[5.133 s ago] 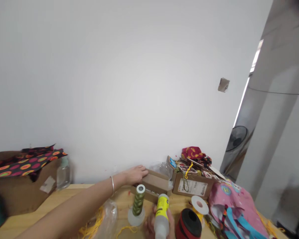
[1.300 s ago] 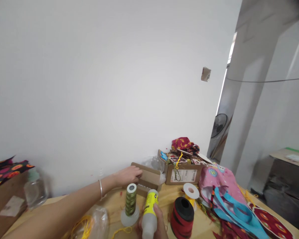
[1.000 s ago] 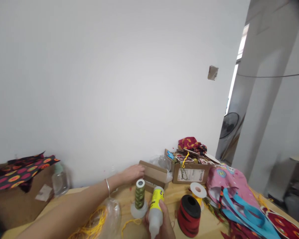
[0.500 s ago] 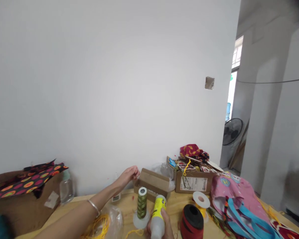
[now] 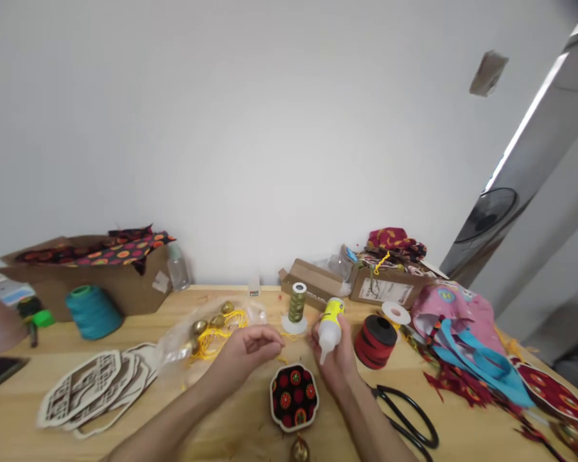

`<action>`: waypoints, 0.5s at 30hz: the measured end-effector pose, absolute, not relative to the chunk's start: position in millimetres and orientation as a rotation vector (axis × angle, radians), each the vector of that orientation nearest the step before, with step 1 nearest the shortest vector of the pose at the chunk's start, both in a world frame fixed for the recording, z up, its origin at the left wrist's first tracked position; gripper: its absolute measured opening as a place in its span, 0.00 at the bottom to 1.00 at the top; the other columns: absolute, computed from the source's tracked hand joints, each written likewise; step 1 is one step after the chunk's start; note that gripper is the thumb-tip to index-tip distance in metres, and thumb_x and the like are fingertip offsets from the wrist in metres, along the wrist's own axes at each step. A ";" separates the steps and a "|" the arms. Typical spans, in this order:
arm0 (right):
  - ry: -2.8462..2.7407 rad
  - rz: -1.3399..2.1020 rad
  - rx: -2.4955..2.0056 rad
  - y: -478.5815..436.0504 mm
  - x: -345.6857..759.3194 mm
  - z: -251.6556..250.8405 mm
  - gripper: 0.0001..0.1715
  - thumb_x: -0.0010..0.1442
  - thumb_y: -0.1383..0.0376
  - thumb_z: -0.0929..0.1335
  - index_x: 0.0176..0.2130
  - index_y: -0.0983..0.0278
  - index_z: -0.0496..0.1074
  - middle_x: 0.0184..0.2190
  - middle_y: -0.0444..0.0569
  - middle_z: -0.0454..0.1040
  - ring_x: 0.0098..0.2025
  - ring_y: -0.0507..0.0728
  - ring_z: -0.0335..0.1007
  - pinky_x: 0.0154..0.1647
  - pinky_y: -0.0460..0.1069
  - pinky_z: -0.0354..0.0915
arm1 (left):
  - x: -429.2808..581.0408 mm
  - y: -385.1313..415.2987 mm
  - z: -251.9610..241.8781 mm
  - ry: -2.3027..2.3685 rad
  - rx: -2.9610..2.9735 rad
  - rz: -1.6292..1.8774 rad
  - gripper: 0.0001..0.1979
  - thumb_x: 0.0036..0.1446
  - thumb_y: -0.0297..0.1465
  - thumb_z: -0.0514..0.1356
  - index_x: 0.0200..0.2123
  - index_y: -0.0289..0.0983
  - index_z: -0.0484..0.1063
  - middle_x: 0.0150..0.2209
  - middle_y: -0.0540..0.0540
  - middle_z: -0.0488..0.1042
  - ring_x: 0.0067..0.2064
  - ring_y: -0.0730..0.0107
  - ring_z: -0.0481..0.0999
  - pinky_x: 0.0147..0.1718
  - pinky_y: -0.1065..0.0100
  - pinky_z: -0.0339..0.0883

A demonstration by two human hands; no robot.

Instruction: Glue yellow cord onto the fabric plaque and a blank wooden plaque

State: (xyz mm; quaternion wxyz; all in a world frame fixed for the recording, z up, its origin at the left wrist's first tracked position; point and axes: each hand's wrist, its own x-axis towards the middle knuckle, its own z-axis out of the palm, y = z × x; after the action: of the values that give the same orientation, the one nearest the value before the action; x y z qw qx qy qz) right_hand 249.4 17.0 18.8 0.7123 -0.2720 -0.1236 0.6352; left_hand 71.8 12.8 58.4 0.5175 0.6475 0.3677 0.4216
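My right hand (image 5: 340,359) is closed round a glue bottle (image 5: 330,329) with a yellow label, its clear nozzle tilted down toward me. Below the nozzle and a little left lies a scalloped plaque (image 5: 295,398) covered in dark patterned cloth with a pale rim. A brass bell (image 5: 299,448) sits at its lower edge. My left hand (image 5: 253,350) hovers to the upper left of the plaque, its fingers loosely curved with a gap to the thumb and nothing visible in them. Beside it lies a plastic bag (image 5: 173,343) with yellow cord (image 5: 212,340) and several brass bells (image 5: 216,321).
A green thread spool (image 5: 297,305) and a red cord spool (image 5: 374,343) stand near my right hand. Black-handled scissors (image 5: 409,417) lie to the right. Wooden cutouts (image 5: 91,391), a teal thread cone (image 5: 92,312) and a cloth-filled carton (image 5: 125,289) are at left. Pink fabric (image 5: 455,311) lies right.
My left hand has come back from near the wall to above the plaque. The view has tipped down, showing more of the table. The glue bottle stays in my right hand.
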 end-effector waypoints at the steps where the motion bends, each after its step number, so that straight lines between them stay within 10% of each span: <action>1: -0.283 1.372 -0.626 17.3 250.7 18.0 0.20 0.41 0.53 0.71 0.28 0.65 0.67 0.18 0.38 0.69 0.20 0.48 0.64 0.27 0.45 0.66 | 68.7 8.4 48.5 0.911 1.542 1.005 0.10 0.43 0.39 0.63 0.23 0.38 0.72 0.25 0.49 0.70 0.28 0.67 0.67 0.29 0.68 0.63; 15: -0.769 0.705 -0.951 -12.9 252.6 22.4 0.18 0.27 0.66 0.76 0.23 0.66 0.70 0.17 0.43 0.72 0.18 0.50 0.63 0.18 0.45 0.59 | 51.3 -8.8 4.3 0.985 1.969 0.852 0.16 0.60 0.41 0.44 0.25 0.42 0.62 0.25 0.49 0.67 0.28 0.64 0.67 0.28 0.66 0.62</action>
State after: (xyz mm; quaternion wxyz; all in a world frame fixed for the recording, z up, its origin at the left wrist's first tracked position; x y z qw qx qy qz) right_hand 252.6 -12.9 22.4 0.7610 -0.4369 -0.3536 0.3239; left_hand 51.3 -8.8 4.3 0.3806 0.7712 0.3860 0.3338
